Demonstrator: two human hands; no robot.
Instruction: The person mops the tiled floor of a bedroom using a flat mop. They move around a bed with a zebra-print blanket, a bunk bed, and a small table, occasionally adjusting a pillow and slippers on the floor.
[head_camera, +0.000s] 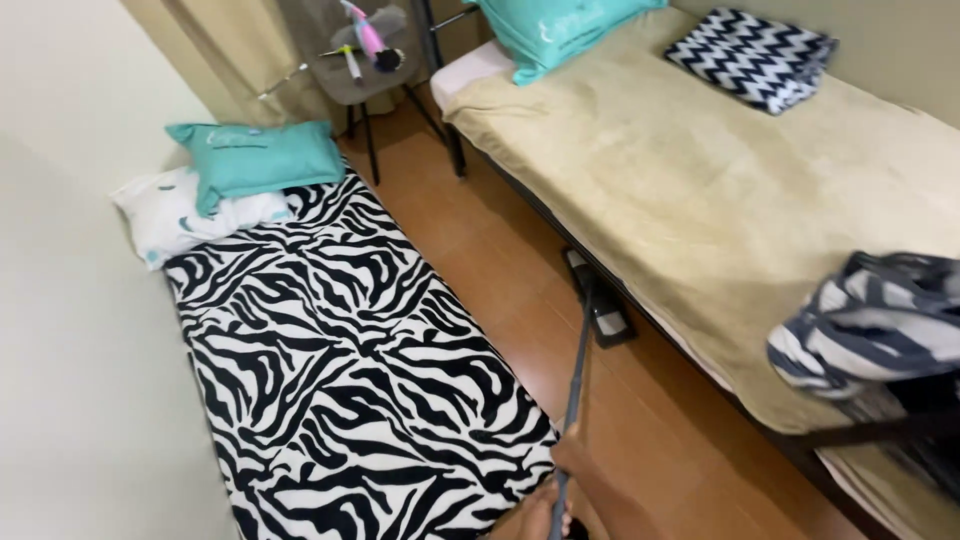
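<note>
A flat mop has its dark head (603, 312) on the brown floor by the edge of the bed, and its long grey pole (577, 375) runs back toward me. My right hand (572, 455) grips the pole near its lower part, with the forearm coming in from the bottom right. My left hand (532, 518) holds the pole's end at the bottom edge of the view and is only partly visible.
A zebra-print mattress (340, 370) lies on the floor at left, with a teal pillow (255, 155) and a white pillow (170, 215) on it. The beige-covered bed (680, 180) at right holds a chevron cloth (752, 55) and a striped bundle (870, 320). A small grey table (365, 70) stands at the back.
</note>
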